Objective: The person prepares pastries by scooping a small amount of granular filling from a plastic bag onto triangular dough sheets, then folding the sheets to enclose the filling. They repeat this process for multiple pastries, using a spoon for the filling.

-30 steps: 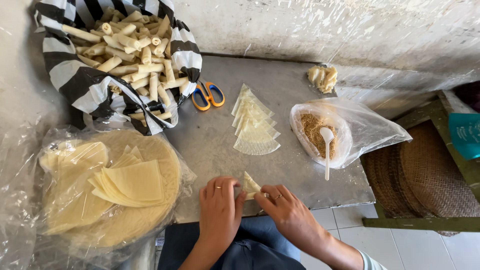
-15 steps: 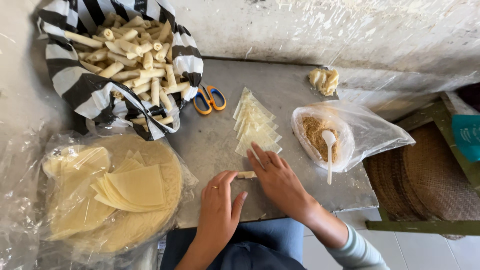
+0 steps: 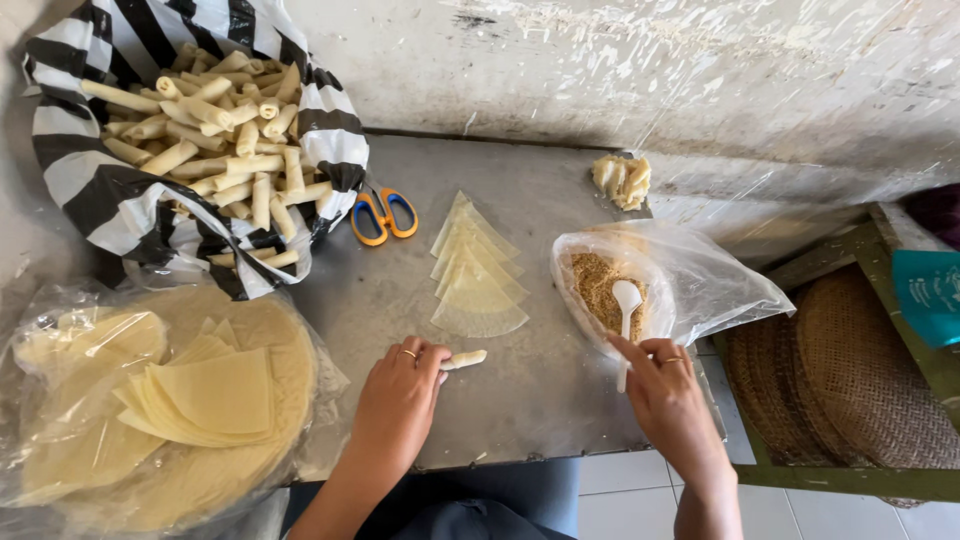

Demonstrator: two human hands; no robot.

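You work in soft, even daylight; the scene is bright, with no harsh shadows. The metal bench (image 3: 520, 400) gives a dull sheen, and the clear plastic bag (image 3: 720, 285) shows pale glare. Your wide lens bends the edges and corners. Focus is sharp nearly throughout, without motion blur.

I see a black-and-white striped bag (image 3: 120, 215) of rolls at the worktop's far left, a clear plastic bag (image 3: 700, 285) holding filling on the right, and clear wrap (image 3: 60, 310) around the wrappers, near left.
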